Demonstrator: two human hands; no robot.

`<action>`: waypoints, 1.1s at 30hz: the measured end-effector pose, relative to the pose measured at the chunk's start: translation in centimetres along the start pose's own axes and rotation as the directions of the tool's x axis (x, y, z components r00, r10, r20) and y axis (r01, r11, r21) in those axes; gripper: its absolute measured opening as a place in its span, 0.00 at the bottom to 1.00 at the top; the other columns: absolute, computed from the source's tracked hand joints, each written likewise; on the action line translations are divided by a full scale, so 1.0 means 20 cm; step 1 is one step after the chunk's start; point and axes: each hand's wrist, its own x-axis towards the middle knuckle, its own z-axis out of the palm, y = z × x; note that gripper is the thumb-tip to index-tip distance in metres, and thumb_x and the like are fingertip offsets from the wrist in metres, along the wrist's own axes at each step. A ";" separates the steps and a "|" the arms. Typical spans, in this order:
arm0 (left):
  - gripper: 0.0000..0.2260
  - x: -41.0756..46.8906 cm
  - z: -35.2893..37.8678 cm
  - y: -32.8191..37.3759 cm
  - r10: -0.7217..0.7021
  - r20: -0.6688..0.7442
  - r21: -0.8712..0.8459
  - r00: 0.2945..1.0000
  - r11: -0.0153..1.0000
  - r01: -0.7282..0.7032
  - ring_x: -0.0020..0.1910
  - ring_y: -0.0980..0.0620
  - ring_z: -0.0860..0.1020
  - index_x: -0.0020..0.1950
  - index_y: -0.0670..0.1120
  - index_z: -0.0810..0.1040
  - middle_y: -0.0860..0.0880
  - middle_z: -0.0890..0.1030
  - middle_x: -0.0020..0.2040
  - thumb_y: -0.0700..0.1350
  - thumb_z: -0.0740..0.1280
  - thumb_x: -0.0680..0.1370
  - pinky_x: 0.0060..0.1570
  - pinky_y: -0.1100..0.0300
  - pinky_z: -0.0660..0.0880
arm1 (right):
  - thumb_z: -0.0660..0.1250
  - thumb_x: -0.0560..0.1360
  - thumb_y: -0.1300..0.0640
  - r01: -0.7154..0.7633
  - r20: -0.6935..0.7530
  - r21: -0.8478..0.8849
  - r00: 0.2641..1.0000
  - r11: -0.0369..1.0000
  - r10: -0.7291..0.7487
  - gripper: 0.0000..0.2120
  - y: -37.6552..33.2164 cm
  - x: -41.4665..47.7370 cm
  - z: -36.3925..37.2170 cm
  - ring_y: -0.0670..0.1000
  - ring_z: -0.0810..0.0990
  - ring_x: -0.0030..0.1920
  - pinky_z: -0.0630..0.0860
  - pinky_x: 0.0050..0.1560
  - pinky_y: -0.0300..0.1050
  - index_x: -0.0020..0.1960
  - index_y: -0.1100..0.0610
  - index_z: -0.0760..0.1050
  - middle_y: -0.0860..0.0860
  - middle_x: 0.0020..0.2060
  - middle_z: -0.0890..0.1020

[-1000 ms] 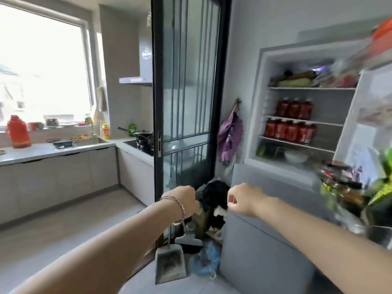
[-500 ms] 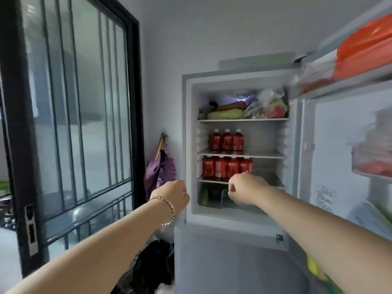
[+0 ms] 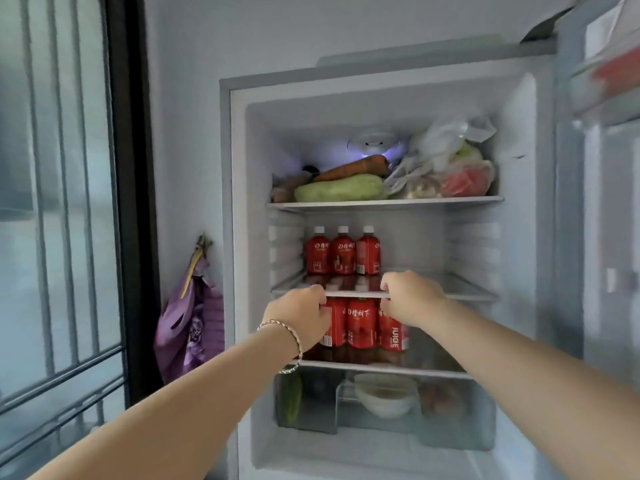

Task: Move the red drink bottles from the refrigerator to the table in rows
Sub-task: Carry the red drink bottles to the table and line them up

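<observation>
Surrounding the red bottles [image 3: 343, 253] are carrot [image 3: 353, 168], bagged vegetables [image 3: 453, 171] and bowls [image 3: 384, 398].

Top shelf [image 3: 384, 203] carries vegetables [image 3: 339, 188] and bagged produce [image 3: 450, 168]. Middle shelf [image 3: 467, 293]: three red bottles [image 3: 343, 252] toward 10 o'clock. Lower shelf [image 3: 433, 370]: further red bottles [image 3: 362, 323] toward 9 o'clock.

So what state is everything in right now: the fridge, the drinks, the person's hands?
Refrigerator: door open, light on inside.
Upper red bottles: three, upright, capped, untouched.
Lower red bottles: upright, side by side.
Left hand: fingers curled at the leftmost lower bottle, grip unclear.
Right hand: fingers curled at the rightmost lower bottle, grip unclear.
Bowls: stacked, right way up.
</observation>
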 end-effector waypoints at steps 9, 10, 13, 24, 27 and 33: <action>0.13 0.84 0.32 -0.10 -0.001 -0.015 -0.054 1.000 0.999 0.000 0.56 0.49 0.77 0.63 0.50 0.72 0.50 0.79 0.58 0.46 0.58 0.78 0.54 0.57 0.74 | 0.62 0.76 0.56 0.011 -0.070 0.048 0.998 0.999 -0.007 0.20 0.16 0.91 0.29 0.58 0.77 0.58 0.74 0.53 0.46 0.67 0.56 0.66 0.56 0.61 0.75; 0.13 0.91 0.35 -0.12 0.009 -0.024 -0.046 1.000 0.999 -0.010 0.57 0.49 0.77 0.62 0.49 0.72 0.50 0.79 0.58 0.46 0.58 0.78 0.55 0.56 0.74 | 0.63 0.76 0.55 0.009 -0.079 0.049 0.997 0.999 -0.005 0.22 0.16 0.98 0.33 0.58 0.74 0.62 0.73 0.57 0.47 0.68 0.56 0.65 0.56 0.64 0.72; 0.14 1.11 0.42 -0.16 0.018 -0.058 -0.063 0.998 0.998 -0.022 0.58 0.47 0.76 0.63 0.48 0.72 0.47 0.78 0.59 0.45 0.60 0.77 0.55 0.56 0.74 | 0.63 0.76 0.53 -0.001 -0.141 0.023 0.990 1.000 0.004 0.26 0.14 1.18 0.41 0.59 0.64 0.69 0.65 0.67 0.51 0.72 0.55 0.61 0.56 0.70 0.63; 0.21 1.55 0.53 -0.22 -0.090 -0.328 -0.160 0.940 0.986 0.038 0.63 0.42 0.70 0.68 0.46 0.66 0.43 0.71 0.65 0.45 0.61 0.76 0.58 0.52 0.70 | 0.62 0.78 0.48 0.056 -0.169 0.134 0.985 0.989 -0.033 0.21 -0.01 1.68 0.43 0.57 0.73 0.64 0.69 0.63 0.47 0.67 0.57 0.69 0.57 0.65 0.73; 0.21 1.65 0.52 -0.24 -0.127 -0.333 -0.187 0.934 0.980 0.067 0.65 0.42 0.69 0.68 0.46 0.65 0.44 0.69 0.67 0.46 0.61 0.76 0.61 0.51 0.68 | 0.62 0.77 0.48 0.104 -0.212 0.089 0.974 0.991 -0.083 0.18 -0.03 1.59 0.38 0.58 0.77 0.58 0.73 0.53 0.44 0.59 0.60 0.74 0.58 0.58 0.77; 0.18 1.86 0.54 -0.27 0.022 -0.061 0.073 0.998 0.997 -0.018 0.66 0.42 0.70 0.67 0.48 0.69 0.44 0.69 0.68 0.52 0.58 0.79 0.66 0.50 0.66 | 0.57 0.77 0.52 0.067 -0.418 0.025 0.907 0.997 -0.050 0.14 0.03 1.34 0.37 0.59 0.79 0.53 0.74 0.49 0.46 0.53 0.59 0.75 0.57 0.53 0.80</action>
